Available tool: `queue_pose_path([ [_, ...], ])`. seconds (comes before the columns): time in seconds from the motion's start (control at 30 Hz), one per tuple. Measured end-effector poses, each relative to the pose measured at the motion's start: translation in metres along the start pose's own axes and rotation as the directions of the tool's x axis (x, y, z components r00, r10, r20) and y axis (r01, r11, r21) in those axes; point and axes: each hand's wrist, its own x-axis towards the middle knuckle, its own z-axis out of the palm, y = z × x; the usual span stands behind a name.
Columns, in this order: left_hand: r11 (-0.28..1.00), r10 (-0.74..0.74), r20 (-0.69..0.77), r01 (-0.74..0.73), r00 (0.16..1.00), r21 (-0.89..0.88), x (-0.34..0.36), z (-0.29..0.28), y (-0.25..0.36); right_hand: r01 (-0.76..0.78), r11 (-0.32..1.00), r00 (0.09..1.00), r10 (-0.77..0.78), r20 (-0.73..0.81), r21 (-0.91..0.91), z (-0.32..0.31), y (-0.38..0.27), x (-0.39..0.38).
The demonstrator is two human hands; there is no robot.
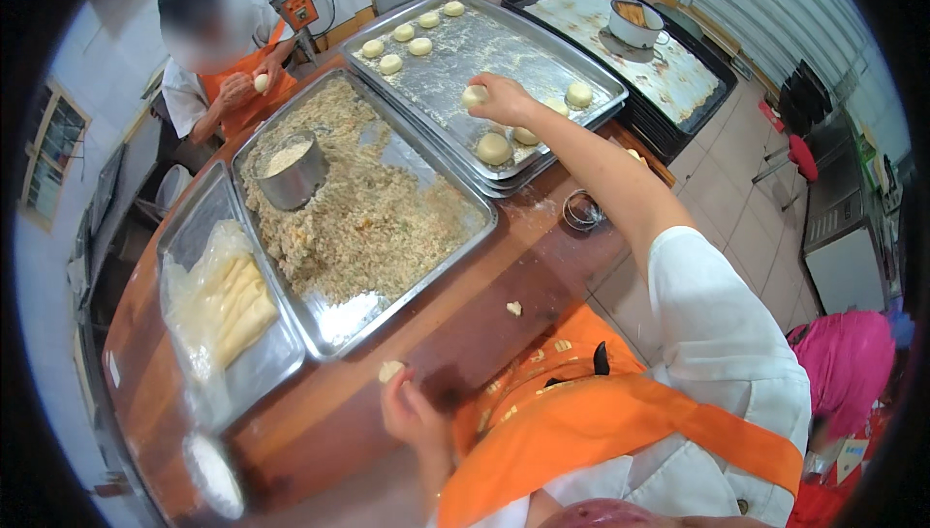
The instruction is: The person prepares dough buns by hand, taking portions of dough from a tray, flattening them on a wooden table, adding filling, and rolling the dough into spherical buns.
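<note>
My right hand (499, 97) holds a pale round dough ball (475, 97) over the floured metal tray (455, 73), which bears several dough rounds (494, 148). My left hand (412, 412) is by the near edge of the wooden table (528, 257), fingers closed on a small dough piece (391, 371). A dough scrap (513, 309) lies to its upper right. Left of the floured tray is a tray of crumbly filling (354, 228) with a metal cylinder of pale grains (293, 179). Further left, pale dough strips (232, 305) lie under plastic on another tray.
A co-worker (223, 92) in an orange apron holds a dough piece across the table. Dark trays (699, 111) with a white pot (635, 32) stand at back right, a metal ring (581, 210) near my right arm, a bowl of white powder (213, 475) at lower left, another person (838, 358) at right.
</note>
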Motion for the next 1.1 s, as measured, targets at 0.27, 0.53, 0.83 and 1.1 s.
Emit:
queue_pose_path([
  [0.27,1.0,-0.026,-0.022,0.026,0.999,-0.012,0.013,-0.006,-0.018,0.144,0.966,0.981,-0.11,0.159,-0.217,0.043,0.032,0.028],
  [0.53,1.0,-0.024,0.016,0.023,1.0,0.02,0.029,-0.041,-0.04,0.165,0.985,0.981,-0.158,0.114,-0.051,0.039,0.007,0.01],
  [0.83,0.97,0.072,0.024,-0.076,0.997,0.232,0.038,-0.115,-0.016,0.188,0.923,0.784,0.065,-0.618,0.335,-0.005,-0.05,-0.078],
  [1.1,0.995,-0.104,-0.148,0.102,0.984,-0.02,-0.011,-0.082,-0.025,0.295,0.908,0.911,-0.173,-0.375,0.297,0.012,-0.087,-0.213],
])
